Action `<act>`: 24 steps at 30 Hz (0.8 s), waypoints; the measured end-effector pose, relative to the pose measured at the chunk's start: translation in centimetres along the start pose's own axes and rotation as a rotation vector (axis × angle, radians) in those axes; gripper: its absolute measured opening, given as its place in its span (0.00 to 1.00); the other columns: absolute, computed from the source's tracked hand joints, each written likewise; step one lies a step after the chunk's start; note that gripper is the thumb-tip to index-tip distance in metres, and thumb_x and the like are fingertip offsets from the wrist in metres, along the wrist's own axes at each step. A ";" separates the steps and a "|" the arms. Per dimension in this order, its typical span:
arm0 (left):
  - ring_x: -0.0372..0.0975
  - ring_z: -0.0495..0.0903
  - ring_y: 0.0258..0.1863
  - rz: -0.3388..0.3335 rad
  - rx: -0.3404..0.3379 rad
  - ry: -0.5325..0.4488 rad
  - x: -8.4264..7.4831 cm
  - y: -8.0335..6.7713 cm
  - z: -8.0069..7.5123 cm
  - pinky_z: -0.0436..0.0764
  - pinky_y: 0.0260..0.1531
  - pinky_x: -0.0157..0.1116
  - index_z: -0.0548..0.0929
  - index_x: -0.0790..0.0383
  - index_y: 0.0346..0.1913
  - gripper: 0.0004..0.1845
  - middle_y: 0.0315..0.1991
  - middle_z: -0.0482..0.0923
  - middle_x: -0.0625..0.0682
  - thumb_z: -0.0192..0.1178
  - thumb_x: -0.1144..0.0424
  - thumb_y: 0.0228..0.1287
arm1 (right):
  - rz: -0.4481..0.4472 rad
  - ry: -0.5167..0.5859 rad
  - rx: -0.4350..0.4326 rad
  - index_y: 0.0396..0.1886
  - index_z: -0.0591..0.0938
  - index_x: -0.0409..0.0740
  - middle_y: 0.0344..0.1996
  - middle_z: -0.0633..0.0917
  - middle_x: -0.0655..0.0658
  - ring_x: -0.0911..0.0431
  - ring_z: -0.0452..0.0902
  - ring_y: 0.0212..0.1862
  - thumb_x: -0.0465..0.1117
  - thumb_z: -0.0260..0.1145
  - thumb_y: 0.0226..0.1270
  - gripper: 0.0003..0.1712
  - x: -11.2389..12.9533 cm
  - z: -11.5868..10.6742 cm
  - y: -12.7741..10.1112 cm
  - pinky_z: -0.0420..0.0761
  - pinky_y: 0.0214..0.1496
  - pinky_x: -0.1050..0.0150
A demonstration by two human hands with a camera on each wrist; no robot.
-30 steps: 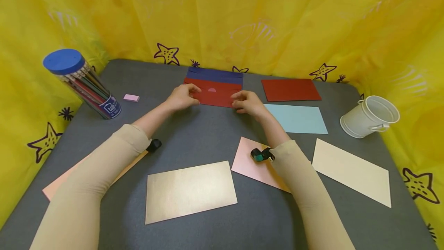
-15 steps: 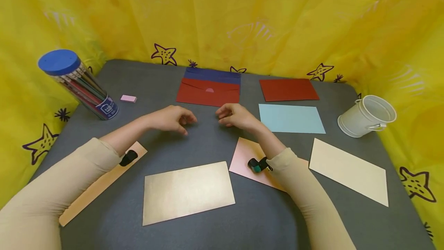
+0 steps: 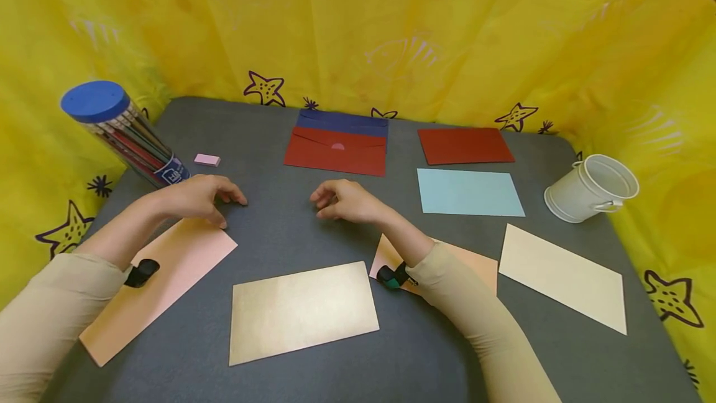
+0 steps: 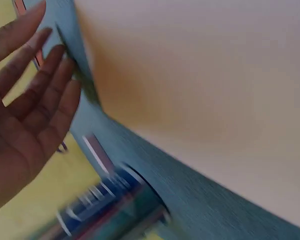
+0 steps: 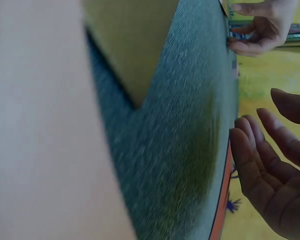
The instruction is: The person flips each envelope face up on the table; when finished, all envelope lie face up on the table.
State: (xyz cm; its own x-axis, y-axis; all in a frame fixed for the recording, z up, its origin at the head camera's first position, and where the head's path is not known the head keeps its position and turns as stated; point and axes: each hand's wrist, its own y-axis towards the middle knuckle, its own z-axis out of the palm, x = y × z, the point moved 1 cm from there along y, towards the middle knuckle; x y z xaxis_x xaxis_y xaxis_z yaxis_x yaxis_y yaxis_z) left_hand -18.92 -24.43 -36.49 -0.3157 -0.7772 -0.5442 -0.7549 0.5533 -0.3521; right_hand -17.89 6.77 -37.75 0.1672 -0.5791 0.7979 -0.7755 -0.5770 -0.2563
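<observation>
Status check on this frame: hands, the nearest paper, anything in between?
Left hand open, fingertips at the peach sheet corner. Right hand open, holding nothing, above bare mat. Red envelope lies untouched beyond; nothing blocks the way.

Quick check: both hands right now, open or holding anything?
Left hand: open, holding nothing, fingertips over the corner of the peach sheet.
Right hand: open, empty, above the table.

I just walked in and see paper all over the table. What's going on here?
A person is working with envelopes and coloured sheets on a grey table. The left hand reaches to the far corner of a peach sheet. The right hand hovers open over bare table, holding nothing. A red envelope lies beyond both hands.
</observation>
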 end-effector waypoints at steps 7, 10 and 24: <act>0.43 0.70 0.48 0.064 0.102 -0.021 1.4 -1.2 0.0 0.72 0.47 0.35 0.83 0.51 0.42 0.23 0.47 0.76 0.50 0.75 0.72 0.41 | -0.011 0.000 0.025 0.56 0.81 0.40 0.48 0.87 0.41 0.58 0.83 0.39 0.36 0.69 0.63 0.20 0.7 0.5 0.1 0.81 0.36 0.72; 0.43 0.65 0.48 0.098 0.110 -0.002 1.7 -1.5 0.3 0.67 0.46 0.33 0.82 0.46 0.39 0.23 0.46 0.73 0.48 0.76 0.72 0.39 | -0.012 0.006 0.030 0.56 0.81 0.40 0.49 0.87 0.40 0.58 0.83 0.39 0.36 0.69 0.64 0.20 0.8 0.6 0.1 0.82 0.37 0.72; 0.38 0.64 0.39 0.203 0.038 0.193 1.7 -0.2 1.0 0.59 0.40 0.32 0.77 0.45 0.21 0.19 0.31 0.68 0.42 0.78 0.69 0.34 | -0.008 0.018 0.042 0.55 0.82 0.40 0.48 0.87 0.39 0.59 0.81 0.38 0.36 0.69 0.63 0.19 0.5 0.6 0.2 0.81 0.36 0.72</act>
State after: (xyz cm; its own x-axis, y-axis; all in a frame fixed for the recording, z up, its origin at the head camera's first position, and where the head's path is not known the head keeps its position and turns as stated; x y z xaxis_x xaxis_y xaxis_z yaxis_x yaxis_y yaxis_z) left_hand -18.74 -25.56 -38.06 -0.5643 -0.6904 -0.4526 -0.6446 0.7111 -0.2809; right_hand -17.58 6.03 -37.67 0.1622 -0.5641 0.8096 -0.7478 -0.6056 -0.2722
